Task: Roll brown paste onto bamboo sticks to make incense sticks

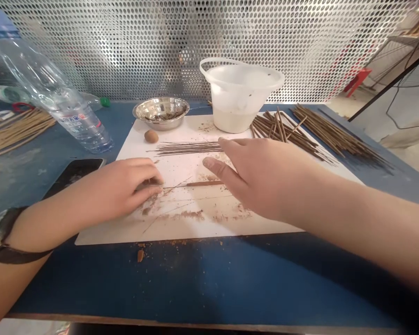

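Observation:
My left hand (139,184) pinches the bare end of a thin stick over a white board (108,228). Brown dough-like paste (204,184) coats the stick further right and runs under my right hand (254,174). That hand is stretched out flat, its thumb apart from the fingers, palm down; whether it touches the paste is hidden. Behind them a bundle of thin bare sticks (185,148) lies across the board, partly behind my right fingers. A brown ball of paste (151,136) sits beyond its left end. Brown smears and a few loose thin sticks mark the board.
Behind stand a metal bowl (160,122) and a white bucket (235,107). Brown stick piles (286,132) lie right, tan sticks (17,130) left. A plastic bottle (80,121) and a phone (71,174) are at left. Perforated metal (143,51) closes off the back.

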`<state>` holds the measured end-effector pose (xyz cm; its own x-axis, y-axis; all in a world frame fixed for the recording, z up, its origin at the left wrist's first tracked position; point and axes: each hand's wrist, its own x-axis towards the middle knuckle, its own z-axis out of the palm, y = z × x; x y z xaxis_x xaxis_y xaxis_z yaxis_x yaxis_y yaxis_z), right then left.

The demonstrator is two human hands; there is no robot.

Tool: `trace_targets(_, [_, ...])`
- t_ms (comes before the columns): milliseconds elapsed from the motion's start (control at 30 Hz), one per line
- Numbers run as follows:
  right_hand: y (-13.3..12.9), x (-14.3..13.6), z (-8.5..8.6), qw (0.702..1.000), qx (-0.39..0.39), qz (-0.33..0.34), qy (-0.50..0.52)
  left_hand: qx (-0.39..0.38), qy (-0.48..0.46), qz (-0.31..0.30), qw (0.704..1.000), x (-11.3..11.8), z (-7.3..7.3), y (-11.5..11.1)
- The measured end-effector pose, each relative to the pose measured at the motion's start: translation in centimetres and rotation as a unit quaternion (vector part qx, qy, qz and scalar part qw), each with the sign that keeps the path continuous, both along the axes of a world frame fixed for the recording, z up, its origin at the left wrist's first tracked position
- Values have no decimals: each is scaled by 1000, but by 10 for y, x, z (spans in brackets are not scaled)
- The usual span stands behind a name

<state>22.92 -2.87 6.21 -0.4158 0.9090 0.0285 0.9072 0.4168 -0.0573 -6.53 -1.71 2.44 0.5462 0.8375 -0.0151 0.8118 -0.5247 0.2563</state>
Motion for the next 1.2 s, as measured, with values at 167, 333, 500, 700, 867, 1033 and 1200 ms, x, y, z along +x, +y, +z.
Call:
trace_targets(167, [13, 5, -10, 999, 27, -14, 13, 19, 17, -25, 999, -2, 0, 2])
trace_targets(333, [12, 5, -8, 999, 39, -30, 13, 26, 31, -34, 999, 0, -4, 0])
trace_targets(500, [3, 1, -11, 1000, 22, 1, -4, 28, 4, -47, 999, 19, -4, -4])
trace_targets(700, [12, -8, -50, 998, -22, 51, 9, 27, -20, -70, 997, 36, -4, -10])
trace_targets(867, [4, -9, -64, 993, -94, 61, 40, 47, -47, -13, 998, 19, -6, -6])
trace_targets(1033, [-24, -9, -58, 989, -137, 49, 32, 15, -74, 30, 997, 14, -8, -2])
trace_targets(1200, [1, -14, -58, 990, -123, 49, 39, 21, -70, 45, 996, 14, -10, -1])
